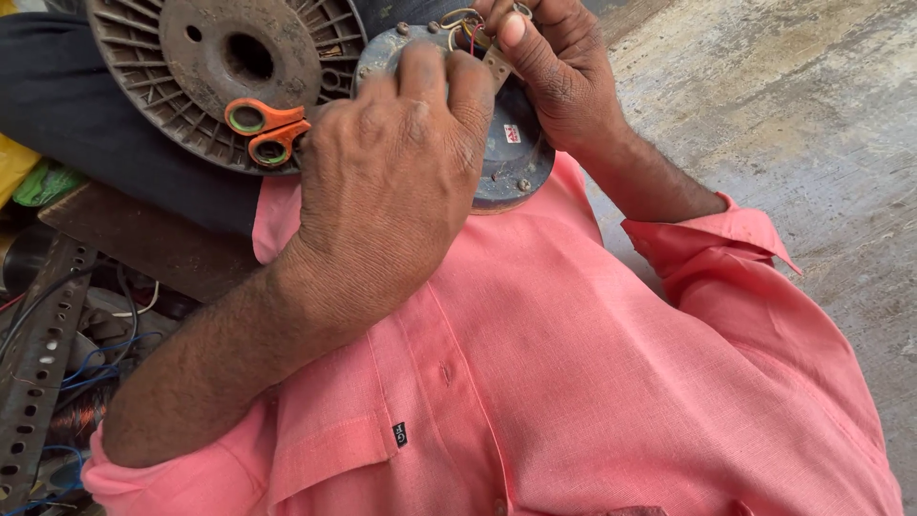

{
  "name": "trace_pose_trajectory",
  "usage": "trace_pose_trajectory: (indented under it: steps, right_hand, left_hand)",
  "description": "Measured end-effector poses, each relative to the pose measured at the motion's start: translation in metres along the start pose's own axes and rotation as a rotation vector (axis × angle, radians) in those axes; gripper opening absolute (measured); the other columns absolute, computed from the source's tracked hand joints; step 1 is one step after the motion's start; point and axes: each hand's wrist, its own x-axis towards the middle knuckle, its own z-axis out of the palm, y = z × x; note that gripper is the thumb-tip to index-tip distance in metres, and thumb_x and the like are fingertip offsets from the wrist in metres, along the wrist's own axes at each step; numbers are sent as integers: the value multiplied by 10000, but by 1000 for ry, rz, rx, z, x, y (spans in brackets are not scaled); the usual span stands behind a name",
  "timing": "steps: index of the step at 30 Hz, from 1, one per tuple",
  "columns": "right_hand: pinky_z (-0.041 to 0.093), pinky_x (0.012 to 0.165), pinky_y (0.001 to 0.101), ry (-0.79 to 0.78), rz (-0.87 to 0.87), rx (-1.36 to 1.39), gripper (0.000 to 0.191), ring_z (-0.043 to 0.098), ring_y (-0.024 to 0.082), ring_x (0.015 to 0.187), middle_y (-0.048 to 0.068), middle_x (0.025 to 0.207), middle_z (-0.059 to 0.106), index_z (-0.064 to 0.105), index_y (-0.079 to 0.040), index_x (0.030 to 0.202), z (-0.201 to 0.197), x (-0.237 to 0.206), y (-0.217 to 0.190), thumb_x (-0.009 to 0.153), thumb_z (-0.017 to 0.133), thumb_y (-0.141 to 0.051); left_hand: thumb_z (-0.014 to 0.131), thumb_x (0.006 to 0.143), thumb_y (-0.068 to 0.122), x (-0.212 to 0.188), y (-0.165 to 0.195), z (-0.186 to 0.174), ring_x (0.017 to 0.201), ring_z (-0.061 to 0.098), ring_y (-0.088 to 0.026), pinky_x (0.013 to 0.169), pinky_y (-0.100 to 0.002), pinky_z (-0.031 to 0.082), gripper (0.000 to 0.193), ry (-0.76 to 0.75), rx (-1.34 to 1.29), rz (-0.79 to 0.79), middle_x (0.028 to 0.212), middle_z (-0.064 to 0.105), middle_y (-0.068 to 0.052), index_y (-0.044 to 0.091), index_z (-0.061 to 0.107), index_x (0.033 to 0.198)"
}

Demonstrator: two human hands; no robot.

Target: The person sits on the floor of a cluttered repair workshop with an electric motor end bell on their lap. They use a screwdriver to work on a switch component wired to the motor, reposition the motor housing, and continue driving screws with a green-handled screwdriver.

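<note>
A person in a salmon-pink shirt, sleeves rolled to the elbow, works on a round grey metal motor housing held just above the chest, seen from a head-worn camera looking down. Nearest the camera, the shirt fills the lower frame, with a small dark tag near its chest pocket. Above it, the left hand lies over the housing's near left side, fingers curled and closed against the metal, the fingertips pressed on its top edge. The right hand comes in from the right, its fingers closed in a pinch around a small bunch of thin coloured wires and a metal loop at the housing's far rim; what else it may hold is hidden by the fingers. The housing sits between both hands, in the upper middle of the scene, its bolts showing along the edge. Just left of it and touching the left hand's knuckles, orange-handled scissors rest on a large ribbed grey spool, which lies on a dark cloth. At the near left, a perforated metal strip lies among loose blue and black cables. To the right, bare concrete floor stretches away.
</note>
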Motion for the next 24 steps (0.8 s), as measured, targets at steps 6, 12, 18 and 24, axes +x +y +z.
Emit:
trace_pose_trajectory:
  steps: [6, 12, 18, 24]
  right_hand:
    - [520, 952, 262, -7, 47, 88, 225, 626, 102, 1029, 46, 1144, 665, 630, -51, 1164, -3, 1, 3, 1153, 647, -275]
    - [512, 1002, 272, -176, 92, 181, 260, 628, 124, 1099, 53, 1248, 642, 650, -50, 1125, -25, 11, 6, 1160, 654, -308]
    - [535, 1022, 278, -162, 130, 234, 234, 648, 132, 1142, 69, 1327, 620, 646, -59, 1151, -30, 7, 13, 1147, 655, -293]
    - [534, 944, 274, -201, 158, 205, 248, 660, 135, 1054, 72, 1236, 647, 630, -56, 1159, -32, 8, 8, 1153, 636, -304]
  left_hand:
    - [659, 1006, 194, 8, -18, -8, 720, 711, -219, 642, -380, 524, 118, 1, -144, 27, 840, 692, -84, 82, 664, 969]
    - [822, 931, 213, 30, -60, 20, 729, 700, -314, 644, -412, 512, 236, 120, -826, 209, 867, 713, -147, 32, 724, 1046]
    - [824, 932, 162, 30, -62, 72, 758, 700, -283, 701, -432, 521, 103, 157, -671, 274, 847, 710, -103, 80, 782, 979]
    - [777, 918, 117, 42, -70, 74, 835, 700, -279, 709, -410, 532, 62, 20, -721, 336, 926, 715, -121, 74, 758, 958]
